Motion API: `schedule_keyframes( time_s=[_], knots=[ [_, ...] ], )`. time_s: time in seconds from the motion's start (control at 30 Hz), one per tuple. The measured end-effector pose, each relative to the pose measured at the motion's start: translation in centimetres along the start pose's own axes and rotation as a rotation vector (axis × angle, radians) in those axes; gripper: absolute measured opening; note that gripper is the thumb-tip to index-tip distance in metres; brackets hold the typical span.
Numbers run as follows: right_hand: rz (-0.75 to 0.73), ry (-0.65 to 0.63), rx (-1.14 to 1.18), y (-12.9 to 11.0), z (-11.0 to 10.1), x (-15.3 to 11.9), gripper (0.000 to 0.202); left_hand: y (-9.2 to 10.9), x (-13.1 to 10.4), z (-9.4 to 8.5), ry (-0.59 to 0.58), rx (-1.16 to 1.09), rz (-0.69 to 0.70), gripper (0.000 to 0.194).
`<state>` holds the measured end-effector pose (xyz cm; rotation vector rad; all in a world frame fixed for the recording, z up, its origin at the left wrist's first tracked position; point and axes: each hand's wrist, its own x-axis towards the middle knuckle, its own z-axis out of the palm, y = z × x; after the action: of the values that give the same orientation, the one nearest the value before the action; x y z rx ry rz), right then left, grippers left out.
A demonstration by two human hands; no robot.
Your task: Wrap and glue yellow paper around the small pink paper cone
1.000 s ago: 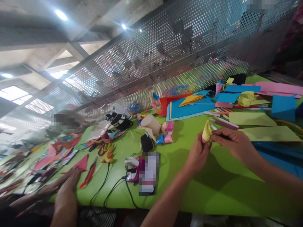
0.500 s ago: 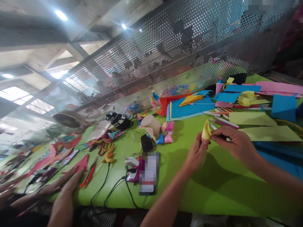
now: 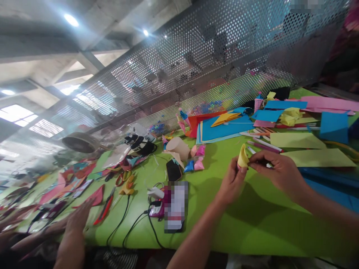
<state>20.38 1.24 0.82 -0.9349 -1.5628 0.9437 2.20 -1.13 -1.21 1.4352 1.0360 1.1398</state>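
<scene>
A small yellow paper [image 3: 243,157], rolled and folded with a pointed top, stands upright above the green table. Its lower end is between the thumb and fingers of my left hand [image 3: 233,178], where a bit of pink or red shows beside the thumb. My right hand [image 3: 273,166] comes in from the right, closed in a pinch, its fingertips at the lower right edge of the same paper. Behind my right hand lie light yellow-green paper strips [image 3: 319,158] and several pens [image 3: 265,146].
A phone [image 3: 176,205] and a purple power strip [image 3: 157,210] with cables lie left of my arms. Farther back are small coloured packets [image 3: 199,163], a paper roll [image 3: 178,148] and blue sheets [image 3: 224,129]. Red-handled scissors [image 3: 104,209] lie near a co-worker's hands [image 3: 80,215]. Perforated metal panels [image 3: 196,74] rise behind.
My two hands keep their hold at the yellow paper, with hardly any shift. At the left, the co-worker's hand has drawn back a little from the red paper.
</scene>
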Motion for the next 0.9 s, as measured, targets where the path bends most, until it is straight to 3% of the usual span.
schedule_keyframes(
  time_s=[0.23, 0.6, 0.9],
  knots=[
    [-0.062, -0.018, -0.084, -0.4, -0.1, -0.2, 0.011, 0.1, 0.0, 0.1, 0.016, 0.001, 0.027, 0.055],
    [0.006, 0.050, -0.047, 0.3, -0.4, 0.6, 0.020, 0.3, -0.3, -0.5, 0.080, -0.007, -0.012, 0.060],
    [0.043, 0.009, -0.005, 0.8, 0.5, 0.1, 0.019, 0.0, -0.5, -0.5, 0.097, -0.018, -0.025, 0.054]
  ],
)
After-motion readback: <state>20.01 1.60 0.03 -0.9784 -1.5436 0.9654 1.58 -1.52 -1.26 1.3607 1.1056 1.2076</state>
